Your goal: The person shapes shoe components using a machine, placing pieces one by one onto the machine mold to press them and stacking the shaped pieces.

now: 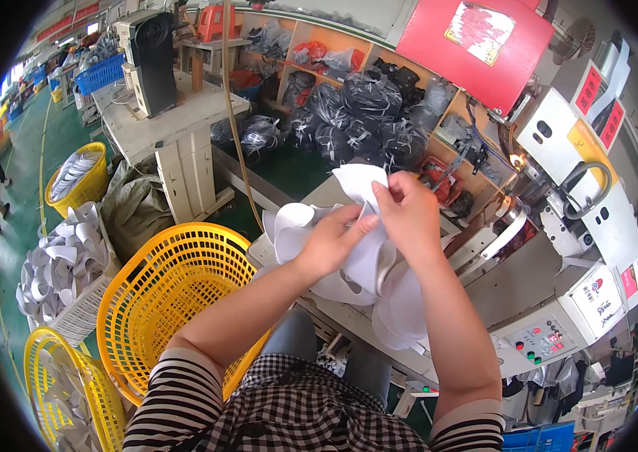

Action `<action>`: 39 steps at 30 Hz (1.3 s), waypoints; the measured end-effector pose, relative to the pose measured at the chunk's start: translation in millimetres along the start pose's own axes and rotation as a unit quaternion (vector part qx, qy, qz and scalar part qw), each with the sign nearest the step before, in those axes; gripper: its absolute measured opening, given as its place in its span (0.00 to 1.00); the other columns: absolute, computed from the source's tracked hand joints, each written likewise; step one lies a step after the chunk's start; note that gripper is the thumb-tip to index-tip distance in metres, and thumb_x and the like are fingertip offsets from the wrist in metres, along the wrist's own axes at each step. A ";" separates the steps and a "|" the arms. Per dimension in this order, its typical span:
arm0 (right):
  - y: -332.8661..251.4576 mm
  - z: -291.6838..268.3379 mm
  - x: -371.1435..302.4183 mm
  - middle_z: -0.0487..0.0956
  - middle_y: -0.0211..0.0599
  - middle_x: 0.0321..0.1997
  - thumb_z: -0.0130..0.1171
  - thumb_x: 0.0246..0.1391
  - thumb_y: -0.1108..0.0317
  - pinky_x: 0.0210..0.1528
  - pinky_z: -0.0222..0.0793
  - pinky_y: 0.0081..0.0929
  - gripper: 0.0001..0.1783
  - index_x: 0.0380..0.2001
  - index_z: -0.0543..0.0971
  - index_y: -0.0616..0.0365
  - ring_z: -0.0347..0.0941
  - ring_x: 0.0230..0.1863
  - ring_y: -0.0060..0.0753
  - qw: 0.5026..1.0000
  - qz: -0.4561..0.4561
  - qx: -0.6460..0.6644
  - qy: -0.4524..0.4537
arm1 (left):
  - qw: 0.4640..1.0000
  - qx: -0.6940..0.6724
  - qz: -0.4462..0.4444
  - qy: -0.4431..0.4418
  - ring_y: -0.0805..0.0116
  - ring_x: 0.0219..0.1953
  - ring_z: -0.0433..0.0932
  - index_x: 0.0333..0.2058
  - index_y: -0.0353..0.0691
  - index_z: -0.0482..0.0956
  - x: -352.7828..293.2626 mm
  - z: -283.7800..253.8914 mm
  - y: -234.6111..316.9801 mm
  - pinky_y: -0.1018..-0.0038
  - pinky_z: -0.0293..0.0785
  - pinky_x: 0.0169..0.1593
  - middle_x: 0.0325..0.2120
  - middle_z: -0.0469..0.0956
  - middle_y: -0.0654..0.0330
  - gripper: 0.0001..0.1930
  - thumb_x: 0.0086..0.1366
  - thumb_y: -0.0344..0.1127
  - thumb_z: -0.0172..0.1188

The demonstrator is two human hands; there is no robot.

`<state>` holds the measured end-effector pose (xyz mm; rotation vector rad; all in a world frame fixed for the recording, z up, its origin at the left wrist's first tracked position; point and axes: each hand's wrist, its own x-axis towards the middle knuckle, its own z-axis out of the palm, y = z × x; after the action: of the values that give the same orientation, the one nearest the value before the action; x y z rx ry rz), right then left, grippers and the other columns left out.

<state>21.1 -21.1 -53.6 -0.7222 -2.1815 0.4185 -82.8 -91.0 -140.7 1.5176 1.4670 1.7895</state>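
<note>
In front of me my right hand pinches a white, curved, flat piece between thumb and fingers. My left hand is closed at the lower part of the same piece, its thumb pointing toward the right hand. Below both hands, a loose pile of similar white curved pieces lies on the machine's pale worktable. More of these pieces rest just left of my left hand. My palms hide part of the held piece.
A large yellow basket stands left of the table, with another yellow basket and a white crate of white pieces beyond. At right rises a machine with a control panel and a red cover. Shelves behind hold black bundles.
</note>
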 end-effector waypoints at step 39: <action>-26.7 -118.4 -198.4 0.73 0.27 0.29 0.58 0.37 0.75 0.30 0.67 0.27 0.07 0.23 0.75 0.49 0.68 0.29 0.33 0.887 -0.402 0.002 0.229 | 0.907 -0.336 -0.254 -0.028 0.74 0.30 0.71 0.41 0.39 0.71 -35.4 39.8 89.5 0.76 0.70 0.35 0.30 0.73 0.63 0.16 0.64 0.46 0.47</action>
<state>207.7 -157.5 -79.6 0.1296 -1.8137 -0.1733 -6.3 -135.6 -85.7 0.7447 0.9344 1.6460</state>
